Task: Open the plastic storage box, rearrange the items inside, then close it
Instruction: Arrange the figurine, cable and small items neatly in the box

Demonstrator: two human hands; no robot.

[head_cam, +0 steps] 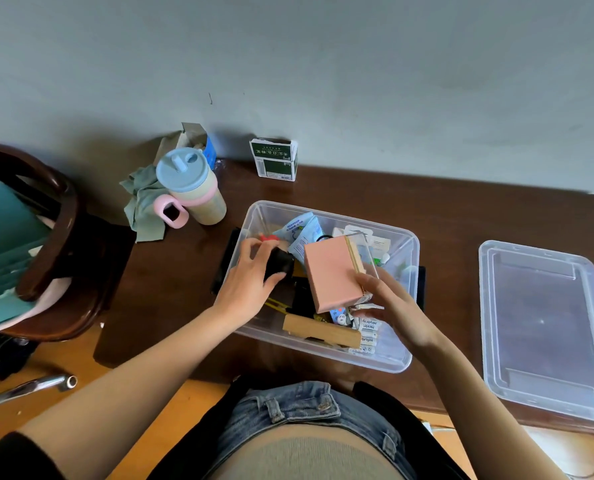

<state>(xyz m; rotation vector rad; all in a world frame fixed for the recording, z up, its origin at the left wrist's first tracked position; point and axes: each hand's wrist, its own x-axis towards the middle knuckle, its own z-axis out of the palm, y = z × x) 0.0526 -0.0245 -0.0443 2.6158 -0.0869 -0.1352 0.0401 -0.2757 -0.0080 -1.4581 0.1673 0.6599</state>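
left hand (250,275) grips black item (279,263); right hand (392,306) holds pink box (330,271)

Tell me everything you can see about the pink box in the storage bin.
The pink box is a flat rectangular carton, matte salmon-pink on its broad face, with a tan edge along its right side. It stands tilted inside the clear plastic storage box, broad face up toward the camera, propped over the clutter beneath. The right hand grips its lower right corner. The left hand holds a black object beside it, apart from the box. It looks closed and undamaged.
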